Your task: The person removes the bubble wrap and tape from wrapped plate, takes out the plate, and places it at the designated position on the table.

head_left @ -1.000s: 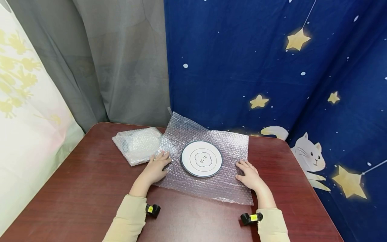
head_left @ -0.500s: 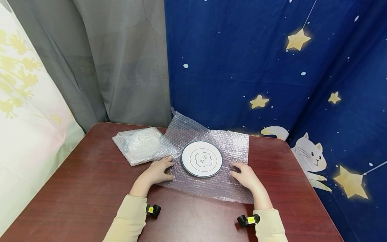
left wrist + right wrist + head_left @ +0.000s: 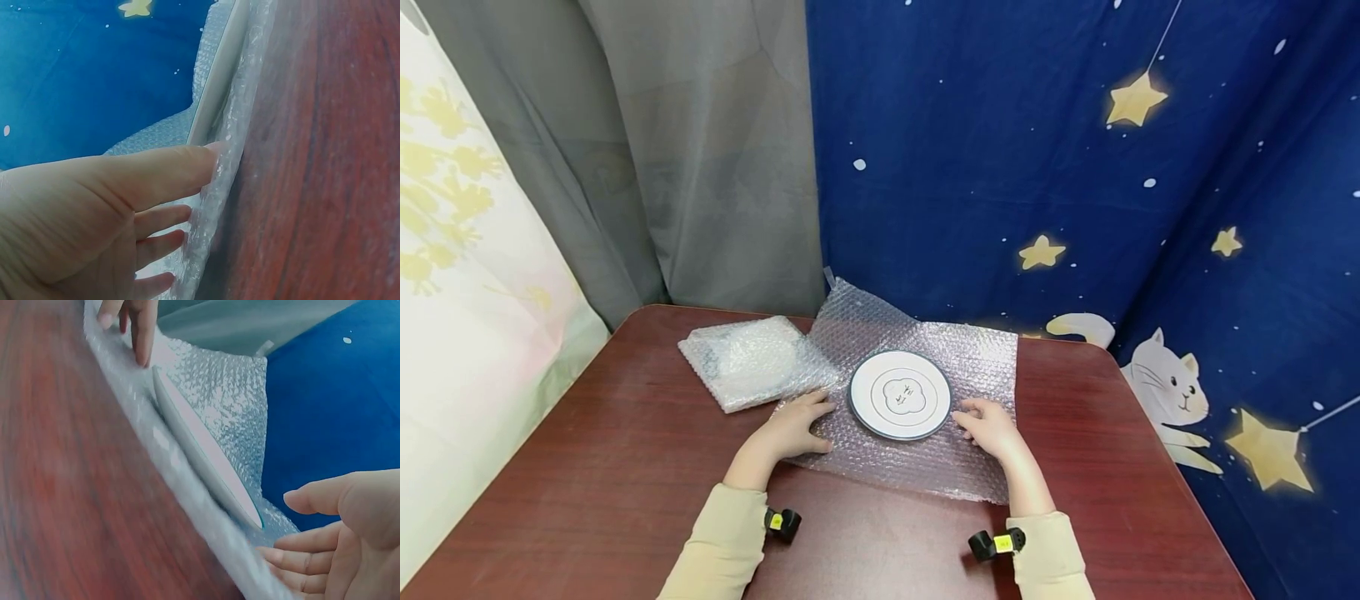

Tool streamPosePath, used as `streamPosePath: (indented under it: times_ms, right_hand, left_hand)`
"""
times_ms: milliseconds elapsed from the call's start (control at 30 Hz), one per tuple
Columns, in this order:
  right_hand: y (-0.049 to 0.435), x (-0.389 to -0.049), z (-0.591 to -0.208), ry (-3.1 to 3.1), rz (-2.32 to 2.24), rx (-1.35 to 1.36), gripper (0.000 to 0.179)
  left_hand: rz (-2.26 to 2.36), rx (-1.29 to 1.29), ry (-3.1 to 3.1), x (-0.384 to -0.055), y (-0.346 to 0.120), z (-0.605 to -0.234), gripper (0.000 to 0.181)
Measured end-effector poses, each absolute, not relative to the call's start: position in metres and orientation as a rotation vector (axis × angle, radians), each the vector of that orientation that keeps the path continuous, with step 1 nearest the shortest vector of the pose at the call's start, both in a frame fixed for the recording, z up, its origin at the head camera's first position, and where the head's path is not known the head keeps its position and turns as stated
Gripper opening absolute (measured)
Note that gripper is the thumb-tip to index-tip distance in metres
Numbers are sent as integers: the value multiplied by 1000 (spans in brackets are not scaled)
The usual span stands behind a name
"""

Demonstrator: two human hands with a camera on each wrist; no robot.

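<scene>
Here, plate point(image 3: 900, 394); right grip point(image 3: 990, 428), just beside

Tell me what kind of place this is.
Probably a curtained-off indoor recording corner: a reddish wood-grain table backed by a gray curtain and a navy star-print curtain, and black cameras worn on both wrists.

Both hands point(image 3: 792, 427) point(image 3: 991, 427) apart, palms inward

This was a curtained indoor spot: a table point(image 3: 587, 467) stood before a gray curtain point(image 3: 715, 167) and a starry blue curtain point(image 3: 955, 200).
</scene>
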State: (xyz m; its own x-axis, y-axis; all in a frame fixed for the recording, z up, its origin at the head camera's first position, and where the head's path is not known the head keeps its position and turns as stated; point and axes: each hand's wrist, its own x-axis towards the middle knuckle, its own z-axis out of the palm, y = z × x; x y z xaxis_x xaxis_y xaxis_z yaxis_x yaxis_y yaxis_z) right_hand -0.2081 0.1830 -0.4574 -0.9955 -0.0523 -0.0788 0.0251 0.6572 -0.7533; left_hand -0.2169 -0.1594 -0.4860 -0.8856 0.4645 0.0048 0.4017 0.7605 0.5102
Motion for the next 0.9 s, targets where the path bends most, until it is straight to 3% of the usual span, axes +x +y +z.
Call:
streamPosePath:
  times_ms: [533,900]
  right_hand:
    - [159,-220,-472,2290,-1725,258,51]
    - [159,-220,-481,2220,-1806,299,39]
  left_hand:
    - [756,664,2834,-217,-158,-486,67]
    - [771,660,2833,-216,-158,-487,68]
